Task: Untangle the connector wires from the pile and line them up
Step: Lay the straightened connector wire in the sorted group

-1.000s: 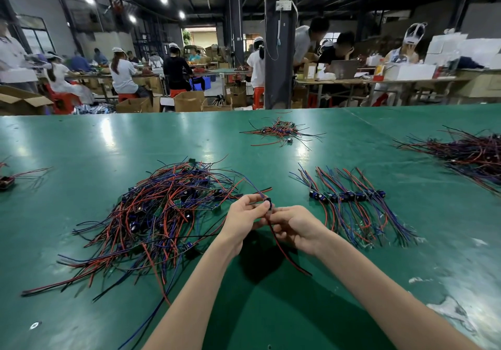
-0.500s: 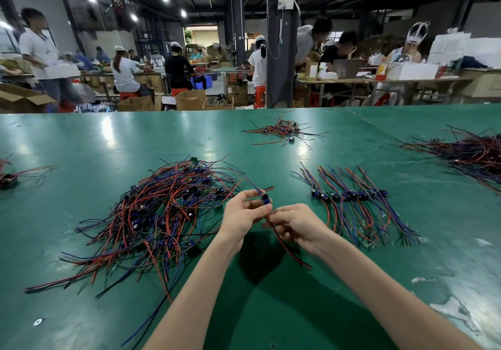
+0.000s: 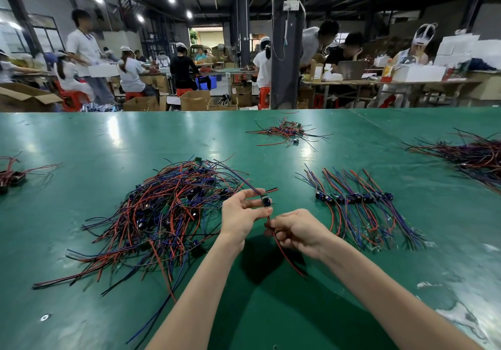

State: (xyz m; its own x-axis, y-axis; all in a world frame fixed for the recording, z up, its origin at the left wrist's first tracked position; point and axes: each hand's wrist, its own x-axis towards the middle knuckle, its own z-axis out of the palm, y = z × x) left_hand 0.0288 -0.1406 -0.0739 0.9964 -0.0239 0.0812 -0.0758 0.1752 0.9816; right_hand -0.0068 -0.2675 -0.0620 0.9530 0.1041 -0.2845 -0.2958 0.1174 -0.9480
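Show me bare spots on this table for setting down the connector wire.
Bare green lies right of the lined-up row, before the far-right pile, and behind the row toward the small far bundle. The gap between tangled pile and row holds the left hand and right hand.

free: table (image 3: 282, 170) strip between pile (image 3: 168, 214) and row (image 3: 357, 205) | obstacles: pile left, row right

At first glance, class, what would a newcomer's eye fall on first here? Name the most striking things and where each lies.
The tangled pile of red, blue and black wires sprawls left of centre on the green table. Right of it, the left hand pinches a connector while the right hand grips its red wire. Further right lies a neat row of lined-up wires.
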